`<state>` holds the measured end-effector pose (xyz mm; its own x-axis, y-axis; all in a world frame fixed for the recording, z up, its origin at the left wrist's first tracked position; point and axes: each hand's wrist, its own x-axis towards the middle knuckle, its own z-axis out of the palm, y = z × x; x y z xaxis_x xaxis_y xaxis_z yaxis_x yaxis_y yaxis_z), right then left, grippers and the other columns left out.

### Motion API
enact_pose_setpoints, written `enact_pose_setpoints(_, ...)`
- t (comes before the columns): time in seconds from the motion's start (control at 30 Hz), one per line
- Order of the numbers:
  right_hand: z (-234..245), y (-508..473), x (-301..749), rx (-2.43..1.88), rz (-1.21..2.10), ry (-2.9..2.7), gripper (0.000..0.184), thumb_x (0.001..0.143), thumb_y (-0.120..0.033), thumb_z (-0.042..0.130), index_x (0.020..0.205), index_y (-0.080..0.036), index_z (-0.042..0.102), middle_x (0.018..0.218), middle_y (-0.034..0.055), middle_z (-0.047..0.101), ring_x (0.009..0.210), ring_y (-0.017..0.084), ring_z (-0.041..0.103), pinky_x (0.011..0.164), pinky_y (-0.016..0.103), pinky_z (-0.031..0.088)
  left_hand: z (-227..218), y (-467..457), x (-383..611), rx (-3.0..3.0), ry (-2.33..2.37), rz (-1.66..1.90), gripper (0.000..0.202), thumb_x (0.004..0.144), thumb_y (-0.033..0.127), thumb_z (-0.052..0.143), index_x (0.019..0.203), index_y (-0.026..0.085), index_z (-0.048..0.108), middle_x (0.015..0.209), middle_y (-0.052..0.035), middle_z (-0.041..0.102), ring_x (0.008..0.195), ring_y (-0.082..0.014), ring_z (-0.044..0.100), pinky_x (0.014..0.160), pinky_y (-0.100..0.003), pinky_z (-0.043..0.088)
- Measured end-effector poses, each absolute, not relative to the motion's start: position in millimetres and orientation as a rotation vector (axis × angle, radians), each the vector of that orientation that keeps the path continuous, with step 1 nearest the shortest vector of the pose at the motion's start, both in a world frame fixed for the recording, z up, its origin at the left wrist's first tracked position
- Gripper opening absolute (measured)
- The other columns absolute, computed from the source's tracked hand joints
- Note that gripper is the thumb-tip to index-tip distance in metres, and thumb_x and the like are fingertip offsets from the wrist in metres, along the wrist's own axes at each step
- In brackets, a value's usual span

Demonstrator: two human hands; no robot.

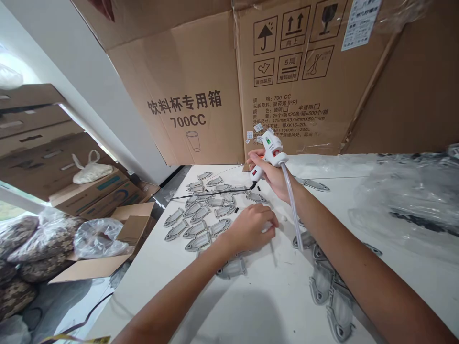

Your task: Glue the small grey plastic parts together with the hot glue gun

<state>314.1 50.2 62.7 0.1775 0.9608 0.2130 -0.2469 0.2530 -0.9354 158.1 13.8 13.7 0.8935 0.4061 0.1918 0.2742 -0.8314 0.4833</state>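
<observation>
My right hand (273, 179) is wrapped around the handle of a white hot glue gun (271, 145), its nozzle end toward the cardboard box. A long translucent glue stick (291, 205) sticks out of the back of the gun and hangs over my right forearm. Lower down, my left hand (251, 227) is just above the white table, fingers curled in with thumb and forefinger close together. Whatever they pinch is too small or hidden to make out. Left of this hand lie several grey boat-shaped plastic pieces (195, 229), and a few small black bits (236, 210).
More grey pieces (339, 306) lie under and beside my right forearm. A thin black cable (215, 193) crosses the table (265, 306). A large cardboard box (201, 62) stands along the back. Clear plastic wrap (405, 191) covers the right side. An opened carton (136, 229) is on the left.
</observation>
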Motion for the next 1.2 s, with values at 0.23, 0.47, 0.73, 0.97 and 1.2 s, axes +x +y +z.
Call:
enact_pose_setpoints(0.23,66,48,317,-0.915,1.078,-0.992,0.047,0.073,-0.056,0.086,0.100,-0.023,0.068,0.097,0.0024,0.068,0.083,0.016,0.061,0.069,0.029,0.048,7,-20,208,2.479,0.570,0.321,0.011,0.085,0.030,0.071,0.081,0.020,0.069,0.088,-0.0041,0.076,0.081,-0.0214,0.069,0.071,-0.031,0.050)
enact_pose_setpoints(0.47,61,50,314,-0.909,1.090,-1.007,0.047,0.072,-0.056,0.087,0.098,-0.022,0.068,0.097,0.0025,0.068,0.080,0.015,0.060,0.067,0.030,0.047,8,-36,227,2.552,0.676,0.195,0.035,0.086,0.038,0.071,0.117,0.021,0.067,0.108,-0.0092,0.072,0.090,-0.0274,0.069,0.071,-0.035,0.053)
enact_pose_setpoints(0.73,56,51,313,-0.906,1.080,-0.986,0.044,0.075,-0.054,0.086,0.100,-0.023,0.070,0.097,0.0026,0.069,0.081,0.016,0.062,0.066,0.029,0.048,16,-41,210,2.184,0.728,0.148,0.019,0.084,0.030,0.070,0.078,0.020,0.055,0.080,-0.0013,0.064,0.073,-0.0173,0.060,0.065,-0.028,0.044)
enact_pose_setpoints(0.97,36,56,297,-0.910,1.104,-0.887,0.038,0.075,-0.052,0.085,0.088,-0.023,0.065,0.087,0.0002,0.067,0.072,0.014,0.059,0.062,0.027,0.046,47,-23,131,1.594,0.571,0.129,0.041,0.085,0.055,0.077,0.093,0.022,0.055,0.078,0.0023,0.062,0.065,-0.0123,0.057,0.060,-0.024,0.045)
enact_pose_setpoints(1.2,28,52,279,-0.864,1.094,-0.870,0.041,0.077,-0.056,0.082,0.083,-0.023,0.058,0.075,-0.0025,0.062,0.068,0.015,0.063,0.059,0.026,0.044,50,10,51,1.393,0.939,0.740,0.048,0.084,0.060,0.077,0.101,0.024,0.051,0.081,0.0022,0.070,0.047,-0.0094,0.054,0.047,-0.023,0.045)
